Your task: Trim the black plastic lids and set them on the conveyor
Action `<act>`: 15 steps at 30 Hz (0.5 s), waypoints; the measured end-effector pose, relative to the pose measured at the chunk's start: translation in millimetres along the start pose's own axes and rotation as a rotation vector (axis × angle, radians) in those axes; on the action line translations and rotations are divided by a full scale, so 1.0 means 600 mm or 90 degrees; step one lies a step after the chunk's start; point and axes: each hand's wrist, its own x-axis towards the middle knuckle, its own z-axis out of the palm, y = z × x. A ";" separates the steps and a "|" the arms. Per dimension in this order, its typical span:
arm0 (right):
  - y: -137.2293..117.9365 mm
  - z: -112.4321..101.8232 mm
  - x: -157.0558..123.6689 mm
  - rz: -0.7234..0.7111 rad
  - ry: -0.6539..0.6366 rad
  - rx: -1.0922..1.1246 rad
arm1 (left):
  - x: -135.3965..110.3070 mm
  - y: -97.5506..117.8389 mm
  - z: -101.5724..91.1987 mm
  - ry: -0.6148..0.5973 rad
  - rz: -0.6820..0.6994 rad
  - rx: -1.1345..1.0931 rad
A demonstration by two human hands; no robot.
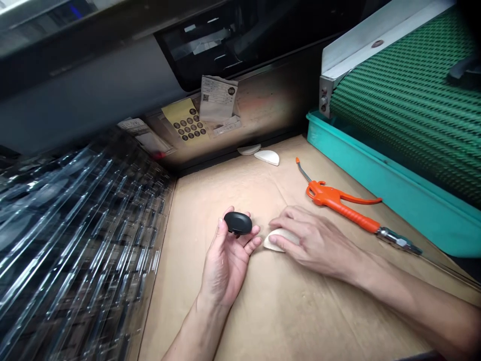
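A tall stack of clear plastic trays (75, 235) fills the left side, too blurred to show whether anything lies in them. At the upper right, a long teal plastic tray (394, 183) runs beside a green patterned surface (406, 100); its inside is hidden. Between them lies a cardboard sheet (296, 313) on a work surface. On the sheet, the person's left hand (225, 265) is palm up, with the fingers lightly curled and the thumb raised, cradling a glossy black oval plastic case (238, 223) near the fingertips. Just to its right, the right hand (315, 240) lies palm down, its loosely curved fingers draped over a cream curved shell (273, 243); whether they grip it, I cannot tell. Two pale curved shells (266, 157) lie at the far edge of the cardboard. An orange air blow gun (338, 203) lies beyond the right hand, near the teal tray.
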 end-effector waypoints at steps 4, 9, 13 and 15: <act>0.053 -0.028 -0.006 0.086 0.112 -0.265 | 0.002 0.007 -0.006 -0.003 0.010 -0.027; 0.126 -0.070 -0.036 0.346 -0.026 -0.416 | 0.013 0.016 -0.018 0.019 0.044 -0.060; 0.135 -0.089 -0.038 0.382 -0.079 -0.363 | 0.024 0.023 -0.029 0.032 0.067 -0.070; 0.120 -0.096 -0.035 0.338 -0.060 -0.292 | 0.027 0.024 -0.035 0.036 0.078 -0.077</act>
